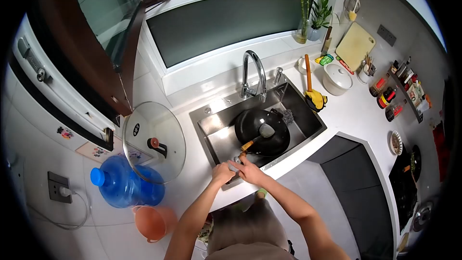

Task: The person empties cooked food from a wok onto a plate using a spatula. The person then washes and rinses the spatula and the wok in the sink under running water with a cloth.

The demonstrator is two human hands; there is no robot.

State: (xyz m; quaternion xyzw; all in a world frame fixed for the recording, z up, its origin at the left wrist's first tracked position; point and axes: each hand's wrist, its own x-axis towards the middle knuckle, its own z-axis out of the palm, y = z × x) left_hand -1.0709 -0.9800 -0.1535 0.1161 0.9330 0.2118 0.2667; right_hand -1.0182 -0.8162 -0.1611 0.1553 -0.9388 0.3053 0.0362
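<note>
At the sink's front left corner, my left hand point(222, 174) and my right hand point(248, 169) are close together, fingers curled. A small greyish thing point(235, 162) shows between them, too small to identify. Just beyond my hands, a black wok point(278, 148) rests in the steel sink point(213, 145). Inside the wok lies a spatula point(266, 130) with a wooden handle, which points toward my right hand. A grey scrubbing brush head point(288, 117) is at the wok's far right side.
The faucet point(247, 70) arches over the sink. A glass lid point(172, 120) leans by a blue water jug point(126, 185) at left, above an orange bucket point(153, 222). To the right stand a white lidded pot point(336, 79) and a yellow brush point(316, 99).
</note>
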